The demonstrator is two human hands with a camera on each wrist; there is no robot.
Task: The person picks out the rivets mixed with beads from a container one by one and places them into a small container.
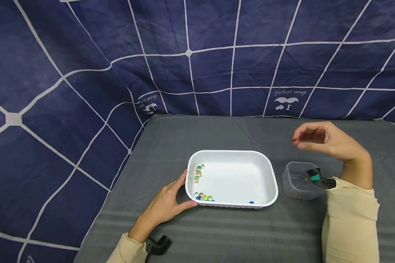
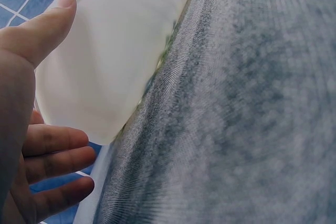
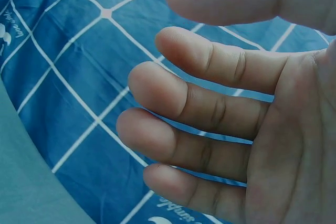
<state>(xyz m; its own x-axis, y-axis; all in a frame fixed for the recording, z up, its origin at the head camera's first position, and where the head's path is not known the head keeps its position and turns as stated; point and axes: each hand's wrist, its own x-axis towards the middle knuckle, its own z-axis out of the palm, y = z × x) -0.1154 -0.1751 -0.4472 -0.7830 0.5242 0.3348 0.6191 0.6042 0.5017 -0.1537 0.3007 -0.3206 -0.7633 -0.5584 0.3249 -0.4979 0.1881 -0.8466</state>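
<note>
A white tray (image 1: 232,179) stands on the grey cloth, with several glass marbles (image 1: 204,197) and small gold-coloured pieces (image 1: 198,172) along its left side and one blue marble (image 1: 251,202) by the front wall. My left hand (image 1: 168,202) touches the tray's left end, thumb at the front corner; the left wrist view shows the thumb and fingers (image 2: 58,148) around the tray's end (image 2: 105,61). Above and behind the clear plastic box (image 1: 299,182), my right hand (image 1: 329,140) is raised with bent, relaxed fingers. Nothing is in it in the right wrist view, where its fingers (image 3: 199,108) are spread.
The clear box right of the tray holds a few small pieces, partly hidden by the right wrist strap (image 1: 319,179). Grey cloth (image 1: 224,233) covers the table. A blue curtain with white lines (image 1: 210,73) hangs behind and to the left.
</note>
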